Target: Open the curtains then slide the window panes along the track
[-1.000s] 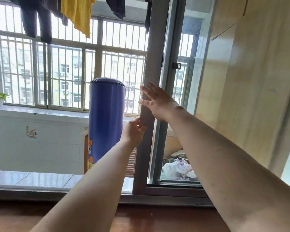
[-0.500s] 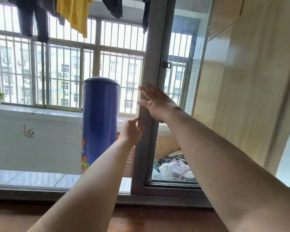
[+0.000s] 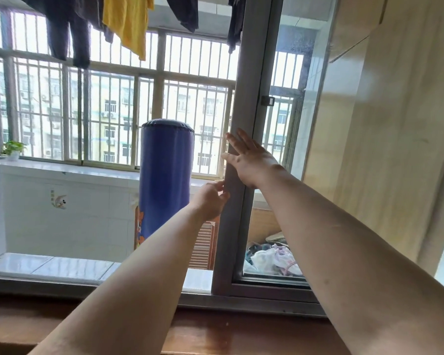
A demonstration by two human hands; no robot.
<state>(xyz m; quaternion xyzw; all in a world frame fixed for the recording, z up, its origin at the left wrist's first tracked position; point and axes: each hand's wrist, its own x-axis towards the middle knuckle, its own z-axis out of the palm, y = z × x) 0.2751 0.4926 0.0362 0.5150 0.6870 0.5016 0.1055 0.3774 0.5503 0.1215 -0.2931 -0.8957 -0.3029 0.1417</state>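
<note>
**Both hands on the window pane's frame**

The sliding window pane (image 3: 272, 155) stands at the right of the opening, its grey upright frame edge running from the top of the view down to the track (image 3: 241, 302) on the sill. The left hand (image 3: 212, 202) reaches up to the left edge of that upright — fingers curled narrowly around it, thumb toward the person. Just above, the right hand (image 3: 249, 160) lies flat against the same upright, fingers spread wide and pointing up-left, gripping nothing. A small latch (image 3: 267, 100) sits higher on the frame. Left of the pane the opening is unglazed — a blue cylindrical bag (image 3: 166, 175) stands beyond it on the balcony, with laundry (image 3: 124, 21) hanging overhead. Pale curtain fabric (image 3: 395, 137) hangs at the right, drawn aside.
</note>
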